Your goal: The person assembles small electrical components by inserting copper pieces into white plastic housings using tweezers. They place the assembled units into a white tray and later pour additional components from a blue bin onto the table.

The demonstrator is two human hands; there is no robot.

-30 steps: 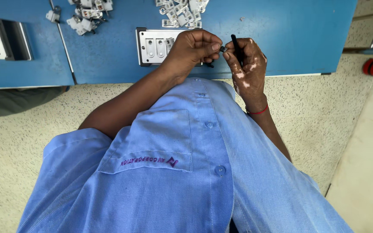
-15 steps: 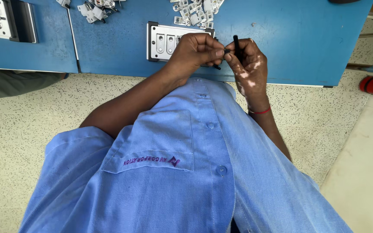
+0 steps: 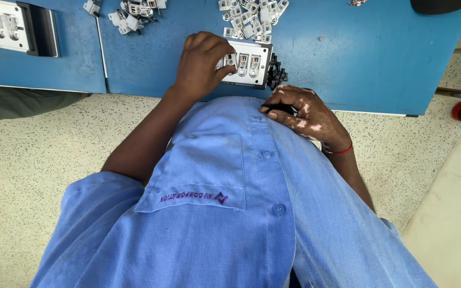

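Seen from above, at the edge of a blue tabletop (image 3: 348, 58). Left hand (image 3: 201, 61) laid over the left end of a white switch plate (image 3: 247, 64), fingertips curled down onto one of its small inserts; grip pressed together on that piece, likely to seat it or hold the plate steady against the tabletop. Plate lying flat, just beyond the chest, at about 12 o'clock from the body, close enough for work without reaching.

Right hand (image 3: 308, 114) drawn back to about 1 o'clock, resting near the shirt front at the tabletop's edge. Fingers folded around something dark (image 3: 279, 111), thin and mostly hidden; grip closed on it, though what kind of tool or part cannot be told.

Heap of small white inserts (image 3: 252, 16) at 12 o'clock beyond the plate, within easy pick-up range. Second scatter of white parts (image 3: 132, 13) at 11 o'clock. Cluster of small black pieces (image 3: 276, 72) touching the plate's right side. Another white plate unit (image 3: 4, 26) far off at 10 o'clock.
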